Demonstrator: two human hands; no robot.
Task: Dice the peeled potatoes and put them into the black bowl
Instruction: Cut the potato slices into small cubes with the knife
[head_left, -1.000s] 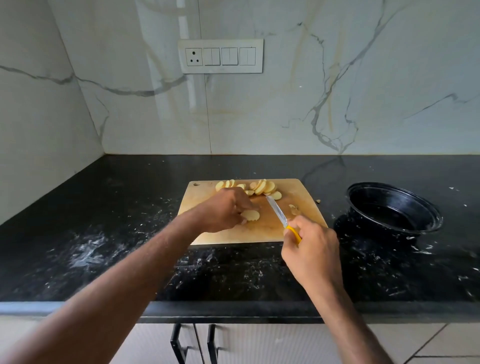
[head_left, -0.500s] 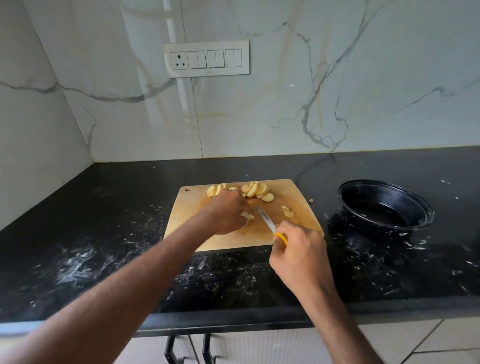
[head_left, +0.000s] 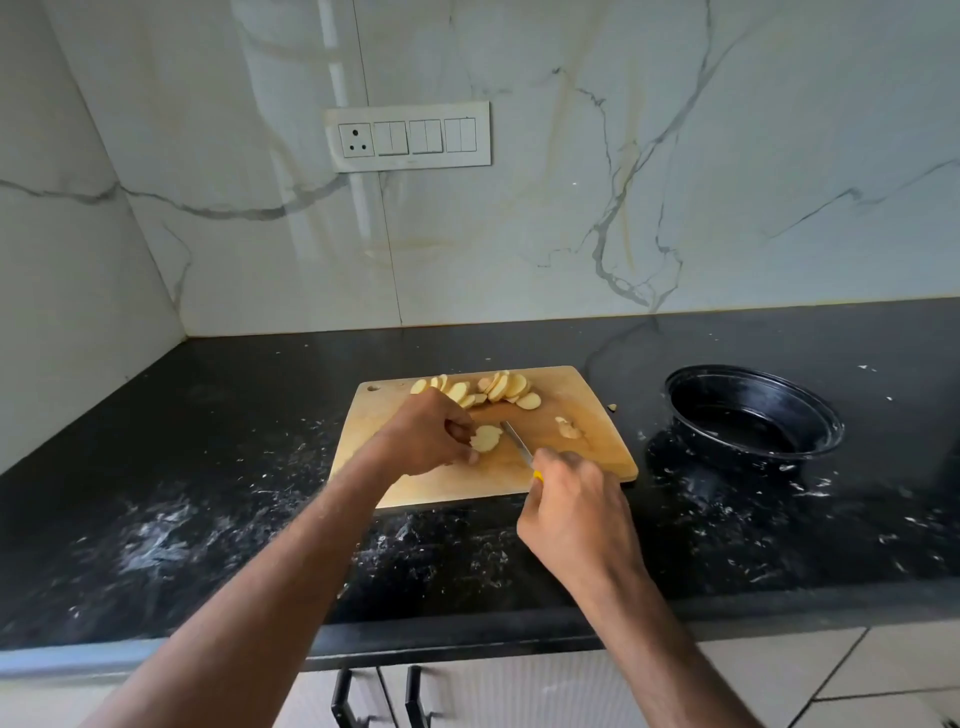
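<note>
Black countertop (head_left: 208, 467) runs wall to wall, and my wooden cutting board (head_left: 582, 457) sits mid-counter. The black bowl (head_left: 753, 415) is off to the right, apart from the board. My left hand (head_left: 431, 441) pinches 1 potato slice (head_left: 485, 438) with curled fingers, my right hand (head_left: 576, 514) is wrapped round the knife (head_left: 517, 441), blade tip touching that slice. More potato slices (head_left: 498, 389) fan along the board's far edge.

Soft daylight, glare streak on wall (head_left: 337, 156), wide-angle edge distortion.
</note>
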